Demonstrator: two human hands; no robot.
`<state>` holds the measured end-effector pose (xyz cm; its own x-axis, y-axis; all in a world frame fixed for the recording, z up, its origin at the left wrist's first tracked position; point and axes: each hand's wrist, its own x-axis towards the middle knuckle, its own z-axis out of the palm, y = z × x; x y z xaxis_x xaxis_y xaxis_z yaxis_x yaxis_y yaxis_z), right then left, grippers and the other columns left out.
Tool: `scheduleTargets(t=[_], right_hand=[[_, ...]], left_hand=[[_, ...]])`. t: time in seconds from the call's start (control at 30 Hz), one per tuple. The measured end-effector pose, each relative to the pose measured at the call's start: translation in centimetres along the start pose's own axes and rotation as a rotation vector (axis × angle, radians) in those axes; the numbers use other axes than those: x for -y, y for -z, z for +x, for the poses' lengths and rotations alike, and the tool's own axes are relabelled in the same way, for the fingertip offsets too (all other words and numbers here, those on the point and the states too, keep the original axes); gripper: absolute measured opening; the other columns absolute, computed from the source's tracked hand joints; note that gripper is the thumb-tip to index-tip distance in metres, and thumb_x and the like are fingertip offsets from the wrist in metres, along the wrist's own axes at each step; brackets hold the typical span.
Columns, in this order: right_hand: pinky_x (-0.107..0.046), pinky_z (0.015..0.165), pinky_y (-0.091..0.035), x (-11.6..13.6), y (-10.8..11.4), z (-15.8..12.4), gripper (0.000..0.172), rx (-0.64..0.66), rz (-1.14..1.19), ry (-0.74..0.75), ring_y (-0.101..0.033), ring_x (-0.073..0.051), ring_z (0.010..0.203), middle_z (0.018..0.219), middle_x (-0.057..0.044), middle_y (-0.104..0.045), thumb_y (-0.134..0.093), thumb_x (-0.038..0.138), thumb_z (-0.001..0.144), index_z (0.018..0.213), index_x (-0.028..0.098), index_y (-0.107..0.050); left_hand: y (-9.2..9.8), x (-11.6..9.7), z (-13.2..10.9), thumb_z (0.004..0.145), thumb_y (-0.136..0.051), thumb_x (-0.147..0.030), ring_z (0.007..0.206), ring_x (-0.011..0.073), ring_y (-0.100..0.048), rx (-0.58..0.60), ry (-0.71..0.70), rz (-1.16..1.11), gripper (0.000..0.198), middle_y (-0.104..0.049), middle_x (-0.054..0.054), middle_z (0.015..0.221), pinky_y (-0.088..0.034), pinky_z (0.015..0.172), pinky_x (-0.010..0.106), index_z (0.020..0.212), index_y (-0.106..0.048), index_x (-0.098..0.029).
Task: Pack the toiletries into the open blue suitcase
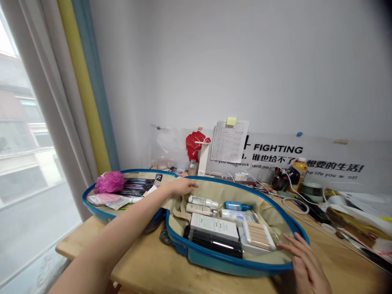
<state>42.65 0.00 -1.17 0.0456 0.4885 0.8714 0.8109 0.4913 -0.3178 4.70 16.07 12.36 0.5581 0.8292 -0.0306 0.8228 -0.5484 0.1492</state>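
An opened blue suitcase lies on the wooden table, with a left half (pixel 122 220) and a right half (pixel 239 261). My left hand (pixel 183 185) reaches over the left half to the inner rim of the right one, fingers loosely extended. Draped across the right half's far corner, my right hand (pixel 306 259) has its fingers spread over the rim. Inside the right half lie a white box (pixel 214 226), a glossy black case (pixel 214 242), a clear box of cotton swabs (pixel 259 234), a blue bottle (pixel 237 206), a white tube (pixel 203 201) and a beige bottle (pixel 200 210).
The left half carries a pink bath puff (pixel 110 182), a set of dark-handled brushes (pixel 142 187) and flat packets. Behind the case stand a white lamp (pixel 203 159) and a small glass bottle (pixel 192 167). Cables, a yellow-labelled bottle (pixel 300 169) and a green jar (pixel 310 190) crowd the right.
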Motion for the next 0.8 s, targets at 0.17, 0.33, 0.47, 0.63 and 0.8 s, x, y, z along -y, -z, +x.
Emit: scheduleTargets(t=[0.17,0.33,0.47,0.63,0.8], right_hand=[[-0.051,0.093,-0.049,-0.3,-0.1,-0.1,0.038,0.002,0.014,-0.038,-0.057,-0.032,0.119,0.108,-0.010,-0.069,-0.039,0.047,0.092,0.091,0.022,-0.068],[-0.052,0.095,-0.048,-0.5,-0.1,-0.2,0.043,0.024,0.014,-0.062,-0.057,-0.032,0.119,0.105,-0.011,-0.069,-0.038,0.052,0.091,0.088,0.022,-0.068],[-0.051,0.095,-0.048,-0.2,-0.1,-0.1,0.039,0.010,0.024,-0.037,-0.056,-0.031,0.119,0.107,-0.011,-0.069,-0.039,0.049,0.092,0.090,0.022,-0.068],[-0.051,0.093,-0.048,0.1,-0.1,0.0,0.039,-0.002,0.009,-0.024,-0.056,-0.032,0.120,0.107,-0.011,-0.069,-0.038,0.047,0.093,0.091,0.022,-0.067],[-0.051,0.093,-0.048,0.1,-0.1,0.1,0.037,-0.008,0.013,-0.017,-0.056,-0.031,0.120,0.108,-0.010,-0.069,-0.038,0.046,0.093,0.091,0.022,-0.067]], left_hand=[[2.7,5.2,-4.4,0.093,-0.032,-0.028,0.114,0.0180,-0.058,-0.118,0.152,0.008,0.042,-0.062,0.006,0.130,-0.042,0.099,0.028,0.127,-0.057,-0.019],[1.2,9.4,-8.2,0.077,-0.047,-0.016,0.105,0.0208,-0.063,-0.029,0.277,0.067,0.039,-0.068,0.006,0.117,-0.047,0.091,0.030,0.112,-0.064,-0.021],[-1.0,10.5,-9.3,0.066,-0.055,-0.011,0.102,0.0232,-0.063,0.045,0.292,0.123,0.050,-0.066,0.008,0.114,-0.049,0.087,0.031,0.114,-0.061,-0.021],[-1.7,10.2,-9.0,0.072,-0.057,-0.012,0.114,0.0260,-0.058,0.059,0.220,0.200,0.052,-0.058,0.010,0.126,-0.046,0.094,0.035,0.122,-0.058,-0.026],[-1.7,9.5,-8.2,0.075,-0.060,-0.011,0.116,0.0277,-0.056,0.026,0.178,0.273,0.043,-0.061,0.011,0.123,-0.044,0.096,0.039,0.115,-0.061,-0.026]])
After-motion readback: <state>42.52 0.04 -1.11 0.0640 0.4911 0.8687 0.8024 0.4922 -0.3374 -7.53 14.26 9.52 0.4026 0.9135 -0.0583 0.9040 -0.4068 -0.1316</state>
